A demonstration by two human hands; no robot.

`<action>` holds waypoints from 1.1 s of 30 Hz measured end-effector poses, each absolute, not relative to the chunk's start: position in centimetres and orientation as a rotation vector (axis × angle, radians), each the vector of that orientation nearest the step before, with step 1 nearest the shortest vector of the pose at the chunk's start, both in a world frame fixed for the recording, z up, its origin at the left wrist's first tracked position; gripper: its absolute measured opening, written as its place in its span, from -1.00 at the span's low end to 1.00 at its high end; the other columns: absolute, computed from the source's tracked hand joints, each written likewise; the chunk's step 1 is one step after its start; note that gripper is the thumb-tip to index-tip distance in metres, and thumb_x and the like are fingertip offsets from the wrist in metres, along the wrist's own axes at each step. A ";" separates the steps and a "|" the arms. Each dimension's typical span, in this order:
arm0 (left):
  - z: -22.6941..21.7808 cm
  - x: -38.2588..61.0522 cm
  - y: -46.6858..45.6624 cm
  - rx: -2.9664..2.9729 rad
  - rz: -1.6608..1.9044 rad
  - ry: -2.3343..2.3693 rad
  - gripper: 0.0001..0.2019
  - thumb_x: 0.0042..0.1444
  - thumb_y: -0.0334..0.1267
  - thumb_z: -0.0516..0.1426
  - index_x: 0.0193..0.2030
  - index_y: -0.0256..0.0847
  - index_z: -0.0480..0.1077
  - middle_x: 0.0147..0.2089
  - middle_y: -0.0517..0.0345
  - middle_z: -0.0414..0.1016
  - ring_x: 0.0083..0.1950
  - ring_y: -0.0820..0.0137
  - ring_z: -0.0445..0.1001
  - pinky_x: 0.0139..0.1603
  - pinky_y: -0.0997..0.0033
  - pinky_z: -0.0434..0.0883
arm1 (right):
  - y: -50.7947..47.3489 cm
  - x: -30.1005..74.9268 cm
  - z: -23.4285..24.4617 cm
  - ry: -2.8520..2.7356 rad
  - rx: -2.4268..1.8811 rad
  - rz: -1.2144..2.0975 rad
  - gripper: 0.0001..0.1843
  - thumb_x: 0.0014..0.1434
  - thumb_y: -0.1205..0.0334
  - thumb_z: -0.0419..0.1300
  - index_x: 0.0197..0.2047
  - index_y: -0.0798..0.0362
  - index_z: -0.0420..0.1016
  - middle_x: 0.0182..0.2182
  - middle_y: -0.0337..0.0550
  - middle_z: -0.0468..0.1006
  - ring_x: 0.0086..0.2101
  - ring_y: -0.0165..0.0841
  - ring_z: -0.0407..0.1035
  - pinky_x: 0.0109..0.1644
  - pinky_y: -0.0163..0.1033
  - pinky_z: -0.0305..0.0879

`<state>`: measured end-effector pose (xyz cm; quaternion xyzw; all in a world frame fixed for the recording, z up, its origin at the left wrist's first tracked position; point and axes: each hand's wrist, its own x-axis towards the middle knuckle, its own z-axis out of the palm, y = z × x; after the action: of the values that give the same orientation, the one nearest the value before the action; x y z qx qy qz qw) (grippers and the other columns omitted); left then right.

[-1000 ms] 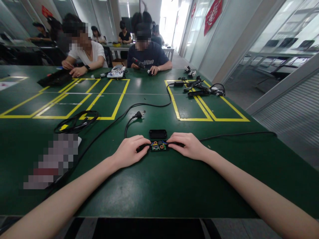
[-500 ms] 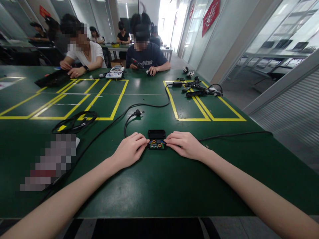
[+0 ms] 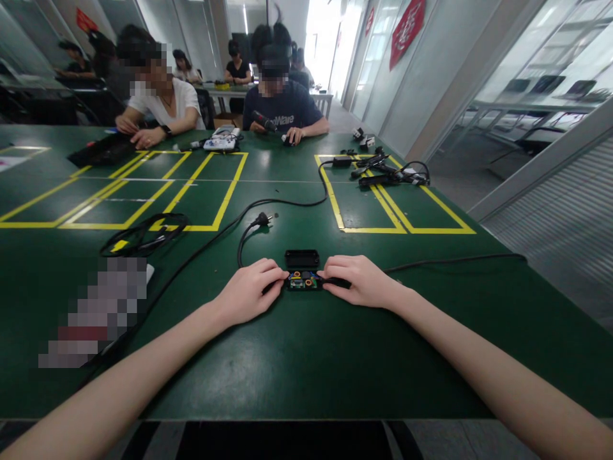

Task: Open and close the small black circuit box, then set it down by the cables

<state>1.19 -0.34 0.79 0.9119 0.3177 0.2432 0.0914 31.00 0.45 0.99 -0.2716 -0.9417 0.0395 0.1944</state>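
Note:
In front of me lies the lower half of a small black plastic case (image 3: 304, 289), holding a green circuit board (image 3: 297, 285) with copper-ringed coils and thin blue and yellow wires. My left hand (image 3: 251, 291) pinches the left end of the case, fingertips at the wires. At the other end my right hand (image 3: 359, 280) has thumb and fingers closed around the black cable (image 3: 336, 282) where it meets the case. Just behind lies the black case cover (image 3: 301, 258), inner side up. A black power plug (image 3: 262, 220) on a short cord stands beyond my left hand.
A long black cable (image 3: 282, 202) crosses the green table to a black adapter (image 3: 341, 162). At left lie a coiled cable (image 3: 143, 235) and a blurred-out flat object (image 3: 105, 306). Black parts (image 3: 378, 171) sit at the back right. Two people work across the table.
The case's lower half has shifted slightly toward me and right, widening the gap to the cover. My right thumb has dropped a little, showing the cable between the fingers.

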 end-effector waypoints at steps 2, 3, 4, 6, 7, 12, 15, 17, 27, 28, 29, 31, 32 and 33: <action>0.9 1.2 -0.3 2.749 0.691 0.941 -0.78 0.43 -0.36 0.03 -0.05 -0.22 0.52 -0.15 0.03 0.54 -0.16 0.29 0.53 -0.19 0.35 0.50 | 0.5 31.0 0.9 -2.655 -0.742 0.057 -0.83 0.45 0.24 0.14 -0.12 0.07 0.55 -0.27 -0.08 0.59 -0.31 -0.30 0.47 -0.28 -0.26 0.32; 0.9 1.2 -0.3 2.772 0.671 0.936 -0.78 0.43 -0.36 0.03 -0.05 -0.22 0.52 -0.15 0.03 0.54 -0.16 0.28 0.52 -0.19 0.34 0.49 | 0.5 31.0 0.9 -2.665 -0.736 0.028 -0.81 0.47 0.24 0.12 -0.12 0.07 0.55 -0.27 -0.08 0.59 -0.31 -0.30 0.47 -0.28 -0.26 0.32; 0.9 1.2 -0.2 2.793 0.652 0.933 -0.78 0.43 -0.36 0.03 -0.06 -0.22 0.52 -0.16 0.03 0.54 -0.16 0.28 0.51 -0.19 0.34 0.48 | 0.5 31.0 0.9 -2.674 -0.734 -0.002 -0.80 0.48 0.25 0.10 -0.11 0.07 0.55 -0.27 -0.08 0.59 -0.31 -0.30 0.47 -0.27 -0.25 0.31; 0.9 1.3 -0.2 2.830 0.628 0.938 -0.78 0.44 -0.36 0.03 -0.06 -0.22 0.52 -0.16 0.03 0.54 -0.17 0.27 0.50 -0.19 0.32 0.47 | 0.5 30.9 1.0 -2.688 -0.735 -0.052 -0.78 0.49 0.26 0.07 -0.09 0.07 0.55 -0.26 -0.06 0.59 -0.30 -0.29 0.46 -0.27 -0.24 0.32; 0.9 1.3 -0.1 2.847 0.625 0.944 -0.78 0.43 -0.36 0.03 -0.06 -0.23 0.52 -0.16 0.02 0.54 -0.17 0.26 0.49 -0.19 0.31 0.46 | 0.4 30.8 1.0 -2.690 -0.733 -0.067 -0.77 0.49 0.28 0.06 -0.09 0.07 0.56 -0.25 -0.05 0.59 -0.30 -0.28 0.46 -0.27 -0.23 0.32; 1.0 1.4 -0.1 2.894 0.619 0.979 -0.81 0.40 -0.37 0.06 -0.10 -0.21 0.52 -0.16 0.04 0.56 -0.17 0.24 0.47 -0.16 0.25 0.43 | 0.5 30.6 1.3 -2.626 -0.703 0.066 -0.79 0.43 0.30 0.11 -0.14 0.07 0.58 -0.18 -0.01 0.61 -0.23 -0.25 0.50 -0.19 -0.19 0.41; 1.0 1.3 -0.2 2.884 0.625 0.984 -0.81 0.38 -0.37 0.06 -0.10 -0.20 0.51 -0.15 0.04 0.56 -0.18 0.25 0.48 -0.15 0.26 0.43 | 0.6 30.6 0.9 -2.509 -0.707 0.201 -0.80 0.39 0.27 0.14 -0.17 0.04 0.61 -0.20 -0.04 0.62 -0.23 -0.26 0.51 -0.16 -0.17 0.46; 1.1 1.3 -0.2 2.871 0.645 0.985 -0.82 0.36 -0.38 0.07 -0.07 -0.20 0.52 -0.15 0.04 0.56 -0.17 0.24 0.48 -0.15 0.25 0.44 | 0.8 30.4 0.4 -2.392 -0.765 0.216 -0.79 0.40 0.24 0.15 -0.14 0.02 0.64 -0.20 -0.05 0.62 -0.23 -0.25 0.52 -0.15 -0.15 0.47; 1.3 1.6 -0.6 2.801 0.712 1.005 -0.85 0.27 -0.21 0.23 -0.08 -0.20 0.51 0.01 -0.06 0.53 0.00 0.12 0.51 -0.03 0.09 0.52 | 1.5 29.2 -0.6 -2.252 -1.168 0.359 -0.72 0.38 0.24 0.18 0.09 -0.06 0.62 0.00 -0.01 0.66 0.03 -0.07 0.46 0.14 0.17 0.39; 1.2 1.6 -0.6 2.802 0.728 0.998 -0.84 0.27 -0.21 0.24 -0.07 -0.20 0.52 0.07 -0.10 0.52 0.05 0.09 0.51 0.00 0.06 0.53 | 1.5 29.2 -0.5 -2.212 -1.160 0.425 -0.72 0.35 0.27 0.20 0.08 -0.05 0.62 -0.04 -0.02 0.66 -0.01 -0.10 0.48 0.11 0.12 0.43; 1.2 1.6 -0.6 2.801 0.741 0.991 -0.84 0.27 -0.21 0.24 -0.07 -0.20 0.52 0.13 -0.13 0.50 0.10 0.06 0.50 0.04 0.02 0.53 | 1.4 29.2 -0.5 -2.163 -1.147 0.497 -0.69 0.32 0.30 0.21 0.10 -0.04 0.60 -0.07 -0.03 0.64 -0.06 -0.13 0.49 0.06 0.07 0.46; 1.1 1.6 -0.6 2.799 0.757 0.971 -0.85 0.28 -0.23 0.24 -0.06 -0.19 0.52 0.24 -0.18 0.46 0.20 0.01 0.47 0.13 -0.05 0.52 | 1.3 29.1 -0.3 -2.067 -1.114 0.632 -0.58 0.26 0.35 0.23 0.18 -0.04 0.56 -0.07 -0.06 0.60 -0.14 -0.22 0.49 -0.02 -0.03 0.51; 1.0 1.6 -0.5 2.797 0.762 0.958 -0.86 0.29 -0.24 0.24 -0.06 -0.19 0.51 0.29 -0.20 0.43 0.25 0.00 0.45 0.17 -0.08 0.51 | 1.2 29.1 -0.3 -2.030 -1.095 0.688 -0.53 0.24 0.36 0.23 0.21 -0.04 0.55 -0.06 -0.07 0.57 -0.17 -0.25 0.49 -0.05 -0.07 0.52; 1.0 1.6 -0.5 2.795 0.767 0.948 -0.87 0.29 -0.25 0.23 -0.07 -0.20 0.52 0.33 -0.22 0.40 0.28 -0.02 0.43 0.20 -0.10 0.50 | 1.1 29.0 -0.2 -2.007 -1.074 0.735 -0.53 0.23 0.36 0.24 0.21 -0.04 0.55 -0.06 -0.08 0.55 -0.20 -0.28 0.49 -0.07 -0.09 0.53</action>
<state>1.57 -0.48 0.99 0.9156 0.3106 0.2512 0.0461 29.01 1.10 -0.17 -0.4178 -0.7808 0.2858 0.3660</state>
